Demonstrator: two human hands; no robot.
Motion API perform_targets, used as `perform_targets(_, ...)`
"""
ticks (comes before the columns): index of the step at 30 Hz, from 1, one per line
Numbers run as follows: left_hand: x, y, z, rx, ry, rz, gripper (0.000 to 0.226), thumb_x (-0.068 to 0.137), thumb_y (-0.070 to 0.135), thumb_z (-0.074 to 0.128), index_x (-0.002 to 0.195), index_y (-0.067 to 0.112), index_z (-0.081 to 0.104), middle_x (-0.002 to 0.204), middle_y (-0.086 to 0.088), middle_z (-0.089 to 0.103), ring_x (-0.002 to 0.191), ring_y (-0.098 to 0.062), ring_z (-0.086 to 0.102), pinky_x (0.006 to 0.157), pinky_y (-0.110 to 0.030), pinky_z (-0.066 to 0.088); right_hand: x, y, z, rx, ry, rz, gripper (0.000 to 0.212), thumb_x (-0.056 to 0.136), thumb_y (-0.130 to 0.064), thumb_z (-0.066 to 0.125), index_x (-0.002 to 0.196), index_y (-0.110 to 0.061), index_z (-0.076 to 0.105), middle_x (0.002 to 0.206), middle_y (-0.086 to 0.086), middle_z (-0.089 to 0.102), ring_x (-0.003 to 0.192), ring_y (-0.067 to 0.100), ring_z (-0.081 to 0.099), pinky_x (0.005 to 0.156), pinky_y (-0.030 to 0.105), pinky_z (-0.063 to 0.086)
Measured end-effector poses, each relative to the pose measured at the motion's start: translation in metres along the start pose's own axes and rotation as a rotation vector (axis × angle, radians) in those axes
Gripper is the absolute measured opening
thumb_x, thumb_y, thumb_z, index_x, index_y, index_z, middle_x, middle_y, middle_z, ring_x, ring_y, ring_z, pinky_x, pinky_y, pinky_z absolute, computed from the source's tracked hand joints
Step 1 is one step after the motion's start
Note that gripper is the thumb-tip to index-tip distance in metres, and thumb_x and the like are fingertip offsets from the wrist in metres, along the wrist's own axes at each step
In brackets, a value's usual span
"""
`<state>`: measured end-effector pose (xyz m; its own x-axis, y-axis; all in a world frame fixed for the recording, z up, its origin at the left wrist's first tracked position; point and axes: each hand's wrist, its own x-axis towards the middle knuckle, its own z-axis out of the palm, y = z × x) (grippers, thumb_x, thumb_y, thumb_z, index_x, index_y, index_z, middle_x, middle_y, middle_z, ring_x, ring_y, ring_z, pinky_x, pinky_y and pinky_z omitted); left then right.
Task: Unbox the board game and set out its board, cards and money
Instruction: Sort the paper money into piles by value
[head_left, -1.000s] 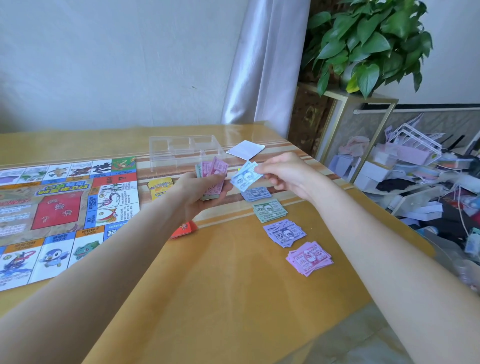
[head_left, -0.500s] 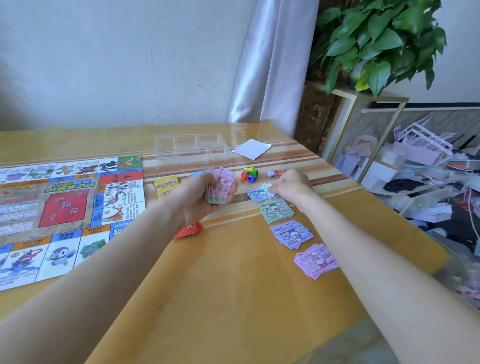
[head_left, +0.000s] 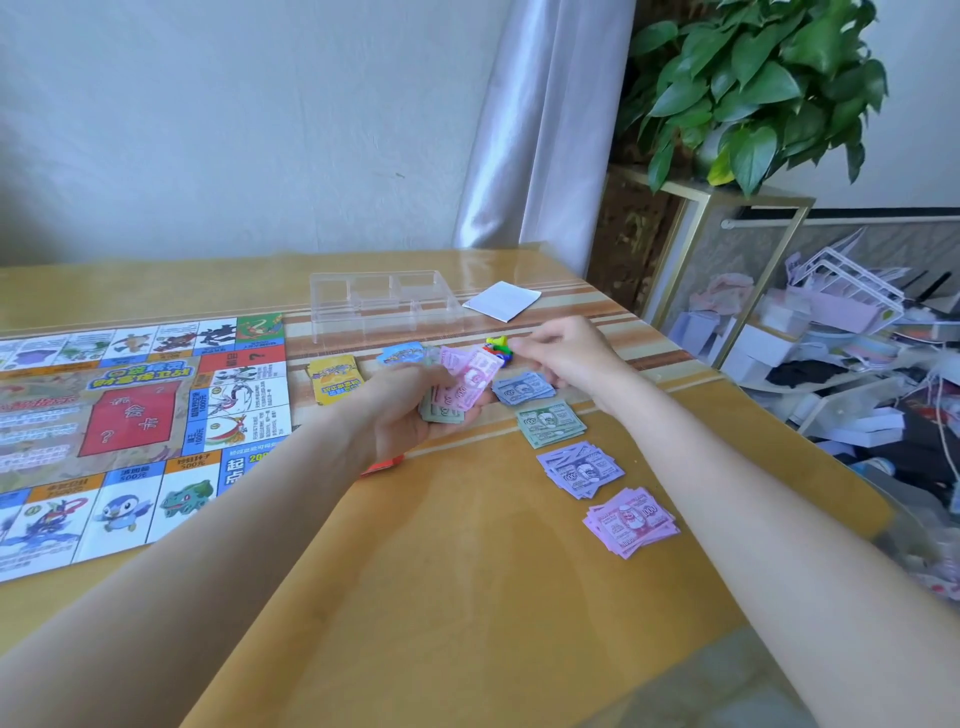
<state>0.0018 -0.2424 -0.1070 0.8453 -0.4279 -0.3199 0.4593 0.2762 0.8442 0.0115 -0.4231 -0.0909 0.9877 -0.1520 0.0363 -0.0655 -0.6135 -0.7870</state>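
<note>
Money sorting is the step in hand. Left hand (head_left: 415, 410) holds a mixed wad of notes (head_left: 462, 387), pink ones on top and green ones under, with its fingers curled round them. Right hand (head_left: 566, 353) reaches toward the top of that wad with its fingers bent, but I cannot tell if it pinches a note yet.

Just right of the wad, four piles lie in a row on the worktop (head_left: 441, 571): blue pile (head_left: 522, 387), green pile (head_left: 550, 423), purple pile (head_left: 582, 470) and pink pile (head_left: 631, 519). Left of the wad are the yellow cards (head_left: 335, 379), and further left lies the board (head_left: 130, 415), spread open. Behind the wad sits the clear tray (head_left: 382, 304).

I think the next move needs one pink note pulled off and put on the pink pile.
</note>
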Motion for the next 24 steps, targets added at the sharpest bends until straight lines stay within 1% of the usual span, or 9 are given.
perform_targets(2, -0.001, -0.003, 0.003, 0.059, -0.005, 0.007, 0.013, 0.092, -0.005, 0.048, 0.099, 0.002, 0.057, 0.083, -0.014, 0.070, 0.066, -0.018, 0.070, 0.060, -0.028, 0.058, -0.012, -0.011, -0.005, 0.100, -0.211, -0.064, 0.019, 0.084, -0.025, 0.069, 0.089, -0.007, 0.067, 0.065, -0.005, 0.060, 0.054, 0.009, 0.050, 0.047, 0.019, 0.039)
perform_targets(4, -0.001, -0.005, 0.005, 0.113, -0.013, 0.014, 0.016, 0.089, -0.003, 0.054, 0.102, 0.004, 0.059, 0.089, -0.011, 0.069, 0.069, -0.015, 0.069, 0.060, -0.025, 0.059, -0.018, -0.015, -0.007, 0.029, -0.279, -0.117, 0.013, 0.082, -0.015, 0.071, 0.086, -0.003, 0.066, 0.054, -0.006, 0.058, 0.042, 0.003, 0.048, 0.043, 0.015, 0.036)
perform_targets(7, -0.006, -0.006, 0.008, 0.075, -0.082, 0.012, 0.014, 0.092, 0.003, 0.052, 0.102, 0.005, 0.061, 0.089, -0.010, 0.072, 0.072, -0.015, 0.070, 0.067, -0.030, 0.059, -0.021, -0.014, -0.009, -0.088, -0.225, -0.146, 0.009, 0.079, -0.009, 0.072, 0.083, -0.002, 0.068, 0.053, 0.001, 0.058, 0.035, 0.001, 0.044, 0.041, 0.017, 0.034)
perform_targets(10, -0.012, -0.007, 0.008, 0.074, -0.122, 0.026, 0.017, 0.094, 0.001, 0.046, 0.102, 0.005, 0.061, 0.088, -0.011, 0.072, 0.073, -0.017, 0.071, 0.072, -0.032, 0.058, -0.027, -0.011, -0.013, -0.025, -0.223, -0.123, 0.012, 0.080, -0.006, 0.071, 0.088, 0.002, 0.068, 0.056, 0.008, 0.059, 0.033, 0.003, 0.044, 0.038, 0.015, 0.035)
perform_targets(14, -0.015, -0.009, 0.010, 0.167, -0.043, 0.038, 0.020, 0.092, 0.000, 0.051, 0.109, 0.005, 0.059, 0.092, -0.011, 0.070, 0.071, -0.015, 0.071, 0.066, -0.029, 0.059, -0.036, -0.007, -0.014, 0.093, -0.237, -0.118, 0.018, 0.083, 0.001, 0.066, 0.098, 0.010, 0.066, 0.075, 0.020, 0.063, 0.047, 0.012, 0.055, 0.045, 0.016, 0.047)
perform_targets(17, -0.016, -0.011, 0.014, 0.186, 0.011, 0.025, 0.022, 0.090, -0.002, 0.053, 0.112, 0.003, 0.055, 0.089, -0.014, 0.069, 0.065, -0.018, 0.071, 0.062, -0.031, 0.060, -0.042, -0.005, -0.019, 0.099, -0.206, -0.136, 0.016, 0.086, 0.000, 0.062, 0.098, 0.011, 0.065, 0.073, 0.018, 0.061, 0.046, 0.011, 0.057, 0.046, 0.016, 0.047)
perform_targets(20, -0.019, -0.016, 0.021, 0.185, -0.028, -0.006, 0.020, 0.090, -0.003, 0.052, 0.110, 0.000, 0.055, 0.082, -0.016, 0.071, 0.066, -0.022, 0.071, 0.066, -0.037, 0.059, -0.048, -0.002, -0.027, 0.116, -0.186, -0.131, 0.022, 0.085, 0.001, 0.063, 0.105, 0.011, 0.063, 0.075, 0.017, 0.062, 0.047, 0.010, 0.057, 0.046, 0.016, 0.046)
perform_targets(22, -0.023, -0.019, 0.026, 0.199, -0.049, -0.005, 0.018, 0.090, -0.003, 0.053, 0.107, -0.001, 0.057, 0.082, -0.015, 0.071, 0.066, -0.021, 0.071, 0.065, -0.037, 0.059, -0.054, 0.000, -0.031, 0.135, -0.191, -0.122, 0.026, 0.084, 0.003, 0.063, 0.109, 0.008, 0.061, 0.073, 0.013, 0.061, 0.045, 0.010, 0.058, 0.045, 0.017, 0.047)
perform_targets(24, -0.025, -0.022, 0.032, 0.226, -0.049, 0.006, 0.018, 0.088, -0.003, 0.056, 0.105, 0.001, 0.059, 0.086, -0.014, 0.070, 0.065, -0.018, 0.070, 0.063, -0.032, 0.060, -0.061, 0.000, -0.034, 0.122, -0.222, -0.115, 0.027, 0.084, 0.004, 0.063, 0.111, 0.000, 0.060, 0.071, 0.009, 0.058, 0.041, 0.009, 0.057, 0.043, 0.018, 0.046)
